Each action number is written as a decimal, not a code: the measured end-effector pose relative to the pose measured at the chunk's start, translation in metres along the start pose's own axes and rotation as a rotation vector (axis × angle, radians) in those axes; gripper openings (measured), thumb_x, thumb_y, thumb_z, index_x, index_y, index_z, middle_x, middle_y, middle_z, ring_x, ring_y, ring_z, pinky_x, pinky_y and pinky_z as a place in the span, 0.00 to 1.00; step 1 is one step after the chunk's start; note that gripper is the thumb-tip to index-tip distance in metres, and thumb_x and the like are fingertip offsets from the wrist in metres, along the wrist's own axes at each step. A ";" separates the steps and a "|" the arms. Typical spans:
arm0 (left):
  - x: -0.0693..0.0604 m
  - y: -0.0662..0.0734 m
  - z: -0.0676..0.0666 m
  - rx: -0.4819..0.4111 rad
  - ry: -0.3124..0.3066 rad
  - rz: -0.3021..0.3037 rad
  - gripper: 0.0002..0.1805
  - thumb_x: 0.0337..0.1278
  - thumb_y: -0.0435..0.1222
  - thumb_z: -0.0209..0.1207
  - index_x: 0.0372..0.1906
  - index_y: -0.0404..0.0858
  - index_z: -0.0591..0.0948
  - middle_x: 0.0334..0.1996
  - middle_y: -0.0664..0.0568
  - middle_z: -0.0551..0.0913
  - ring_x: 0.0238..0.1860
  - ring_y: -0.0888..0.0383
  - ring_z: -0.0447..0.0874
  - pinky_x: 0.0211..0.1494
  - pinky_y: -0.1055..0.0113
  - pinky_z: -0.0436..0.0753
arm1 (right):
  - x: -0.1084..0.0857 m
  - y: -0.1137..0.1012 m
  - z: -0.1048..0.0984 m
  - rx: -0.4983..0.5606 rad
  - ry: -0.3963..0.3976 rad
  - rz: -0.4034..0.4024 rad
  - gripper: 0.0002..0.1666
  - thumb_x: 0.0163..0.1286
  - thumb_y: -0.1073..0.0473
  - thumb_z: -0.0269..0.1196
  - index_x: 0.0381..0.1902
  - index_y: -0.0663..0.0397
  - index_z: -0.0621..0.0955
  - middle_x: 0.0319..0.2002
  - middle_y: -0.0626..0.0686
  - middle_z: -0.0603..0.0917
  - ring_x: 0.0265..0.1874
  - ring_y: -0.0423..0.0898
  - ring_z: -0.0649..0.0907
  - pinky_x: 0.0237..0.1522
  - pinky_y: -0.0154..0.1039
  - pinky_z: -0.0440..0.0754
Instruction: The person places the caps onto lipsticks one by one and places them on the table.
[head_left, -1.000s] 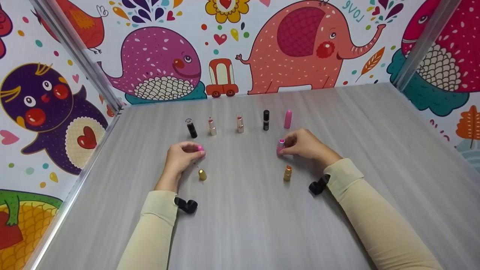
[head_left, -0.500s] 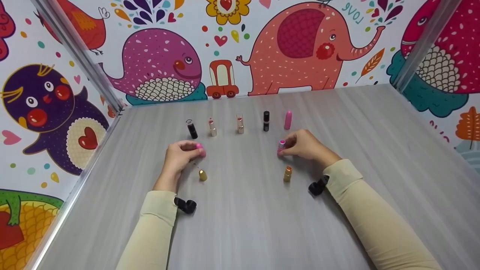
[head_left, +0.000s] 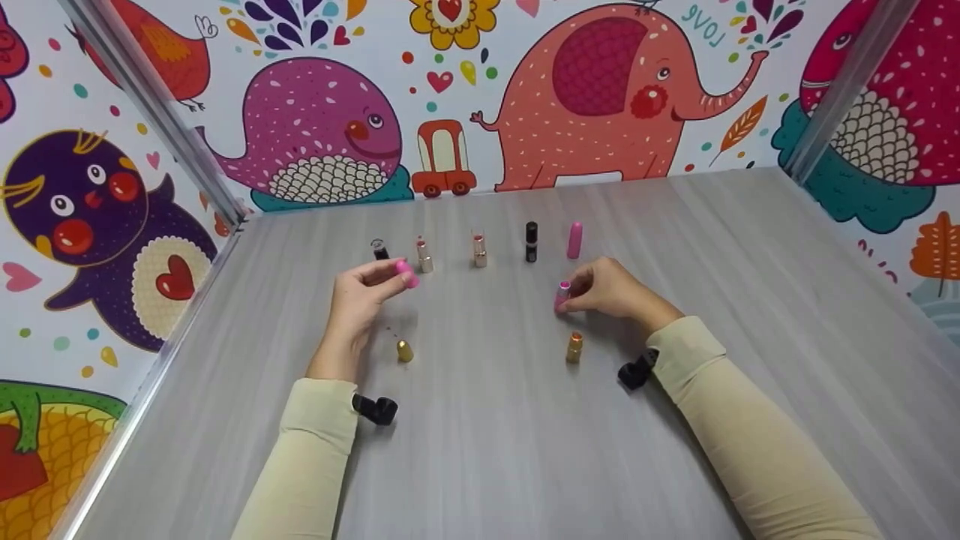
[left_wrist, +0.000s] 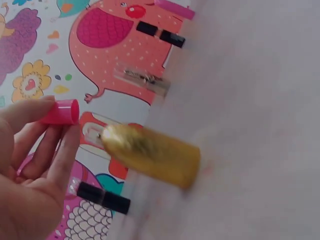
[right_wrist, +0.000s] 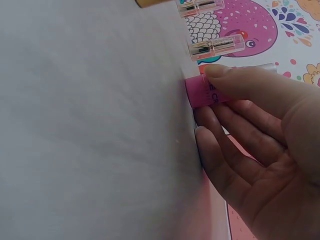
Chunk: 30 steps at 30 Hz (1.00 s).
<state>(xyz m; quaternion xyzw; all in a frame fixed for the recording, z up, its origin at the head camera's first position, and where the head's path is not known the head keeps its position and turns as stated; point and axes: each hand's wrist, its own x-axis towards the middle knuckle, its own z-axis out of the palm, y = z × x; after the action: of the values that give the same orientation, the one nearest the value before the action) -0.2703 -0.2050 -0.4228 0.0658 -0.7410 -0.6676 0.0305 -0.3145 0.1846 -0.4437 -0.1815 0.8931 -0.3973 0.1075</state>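
My left hand [head_left: 356, 296] pinches a pink lipstick cap [head_left: 407, 274] between thumb and fingers, raised off the table; in the left wrist view the cap's [left_wrist: 65, 112] open end faces away from the palm. My right hand [head_left: 607, 289] grips an uncapped pink lipstick [head_left: 562, 298] that stands upright on the table. Its base [right_wrist: 202, 92] shows dark lettering in the right wrist view. A gold cap [head_left: 405, 350] stands nearer the body on the left, and an uncapped gold lipstick [head_left: 574, 348] stands below the right hand.
Along the back stand a black lipstick [head_left: 381, 250], partly behind the left hand, two clear-capped lipsticks [head_left: 425, 256] [head_left: 480, 251], a black one [head_left: 532, 242] and a capped pink one [head_left: 575, 241]. Printed walls [head_left: 450, 82] edge the grey table [head_left: 480, 420].
My left hand has lifted the pink cap off the table and moved it slightly away from the body. The right hand and its lipstick have stayed in place.
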 end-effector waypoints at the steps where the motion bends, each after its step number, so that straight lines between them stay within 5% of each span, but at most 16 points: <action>1: -0.001 0.002 0.002 -0.018 0.002 0.012 0.21 0.63 0.36 0.75 0.59 0.34 0.88 0.51 0.49 0.88 0.57 0.52 0.82 0.69 0.58 0.78 | 0.000 0.000 0.000 -0.005 0.003 -0.001 0.12 0.61 0.61 0.81 0.40 0.61 0.91 0.32 0.49 0.89 0.34 0.42 0.81 0.35 0.32 0.79; 11: -0.020 0.027 0.017 -0.259 0.095 0.183 0.18 0.66 0.29 0.71 0.59 0.29 0.86 0.47 0.49 0.89 0.52 0.54 0.87 0.58 0.65 0.87 | 0.000 0.001 -0.001 -0.014 -0.014 -0.011 0.09 0.62 0.62 0.80 0.39 0.58 0.91 0.33 0.50 0.89 0.35 0.45 0.81 0.38 0.35 0.81; 16: -0.031 0.041 0.028 -0.369 0.072 0.257 0.15 0.66 0.27 0.70 0.56 0.29 0.88 0.45 0.47 0.90 0.48 0.53 0.90 0.58 0.61 0.88 | -0.003 0.001 -0.004 -0.023 -0.018 -0.013 0.09 0.62 0.63 0.80 0.39 0.57 0.91 0.33 0.50 0.88 0.35 0.46 0.80 0.38 0.36 0.81; 30: -0.048 0.059 0.037 -0.395 0.008 0.300 0.11 0.67 0.25 0.68 0.52 0.33 0.90 0.46 0.46 0.91 0.47 0.51 0.90 0.55 0.57 0.90 | -0.002 0.000 -0.007 -0.041 -0.007 -0.023 0.13 0.63 0.61 0.80 0.42 0.61 0.89 0.37 0.54 0.90 0.39 0.47 0.85 0.39 0.35 0.83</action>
<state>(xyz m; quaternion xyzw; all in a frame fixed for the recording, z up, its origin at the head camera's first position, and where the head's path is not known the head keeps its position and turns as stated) -0.2315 -0.1558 -0.3664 -0.0494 -0.5975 -0.7872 0.1444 -0.3151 0.1903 -0.4384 -0.1954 0.8985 -0.3796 0.1022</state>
